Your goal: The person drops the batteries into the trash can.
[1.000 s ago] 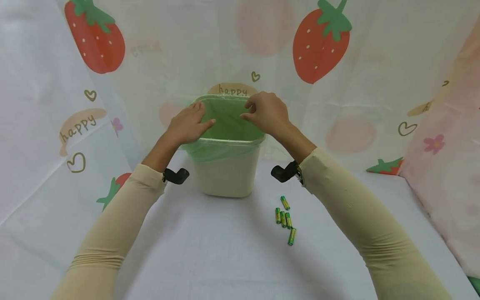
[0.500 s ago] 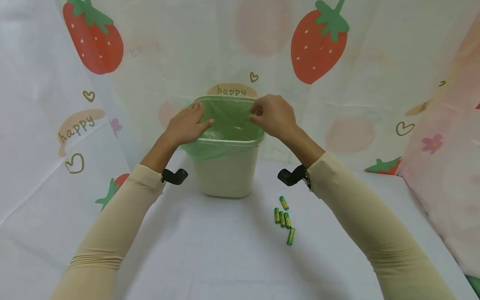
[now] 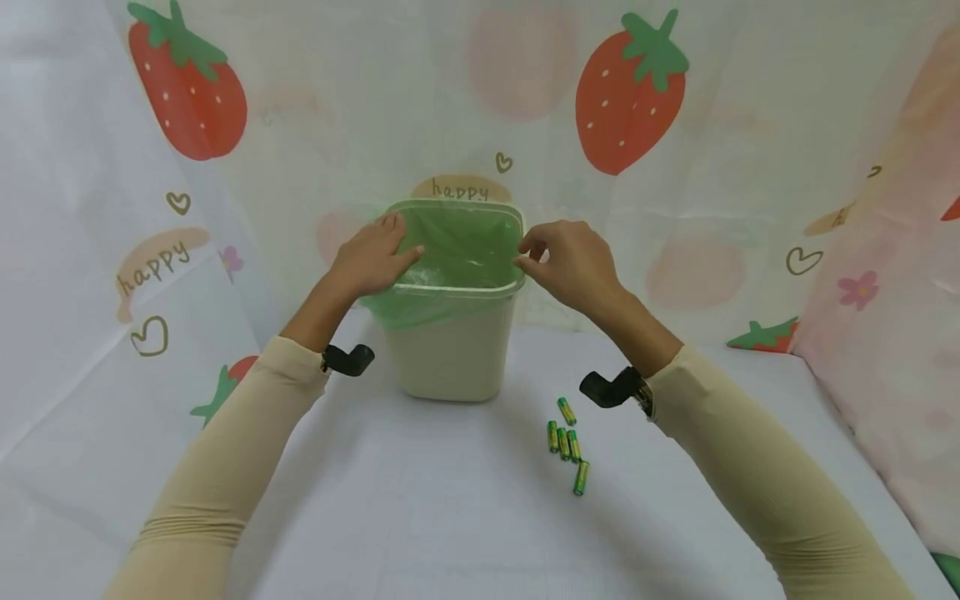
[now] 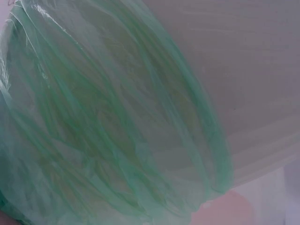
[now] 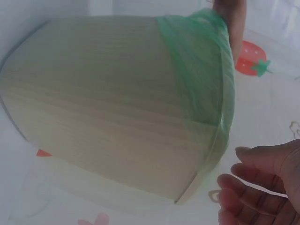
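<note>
Lettering [image 3: 460, 191] reads “happy” behind the bin [image 3: 450, 358], left fingers [image 3: 393, 224] extended over its rim [image 3: 465, 292], right fingers [image 5: 234, 184] loosely curved, both empty

The right grip [image 3: 576, 265] has moved rightward from over the bin [image 3: 446, 362] to just beside its rim [image 3: 516, 288]

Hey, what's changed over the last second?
The right hand moved rightward, from over the bin to just beyond its right side, holding nothing visible. The left hand stayed at the bin's left side; the bin and batteries stayed put.
</note>
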The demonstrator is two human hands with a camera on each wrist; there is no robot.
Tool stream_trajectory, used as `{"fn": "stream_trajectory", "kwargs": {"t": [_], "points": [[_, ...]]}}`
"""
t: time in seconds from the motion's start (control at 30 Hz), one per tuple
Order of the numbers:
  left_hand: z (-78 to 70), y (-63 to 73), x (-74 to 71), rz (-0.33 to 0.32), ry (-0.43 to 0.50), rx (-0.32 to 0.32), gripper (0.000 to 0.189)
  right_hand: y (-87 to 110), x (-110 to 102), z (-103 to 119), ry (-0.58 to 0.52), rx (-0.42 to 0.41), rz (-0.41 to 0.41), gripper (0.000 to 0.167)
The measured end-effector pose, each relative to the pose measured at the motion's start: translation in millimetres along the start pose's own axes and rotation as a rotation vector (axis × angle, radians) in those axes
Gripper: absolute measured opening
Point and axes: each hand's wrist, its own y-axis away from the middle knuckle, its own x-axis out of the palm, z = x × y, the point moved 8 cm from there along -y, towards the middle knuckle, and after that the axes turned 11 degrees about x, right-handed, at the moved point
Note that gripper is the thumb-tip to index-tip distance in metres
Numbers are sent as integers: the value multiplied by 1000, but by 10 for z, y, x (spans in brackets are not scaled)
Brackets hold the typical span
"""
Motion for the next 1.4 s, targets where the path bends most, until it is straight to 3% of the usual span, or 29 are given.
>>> {"fn": "stream_trajectory", "kwargs": {"t": [0.6,1.4], "points": [[10,0,20,-9,7,3,77,553,-18,-283,-86,32,-18,19],[19,-3,16,-7,9,15,76,1177,291,-507,-127,69,-21,17]]}}
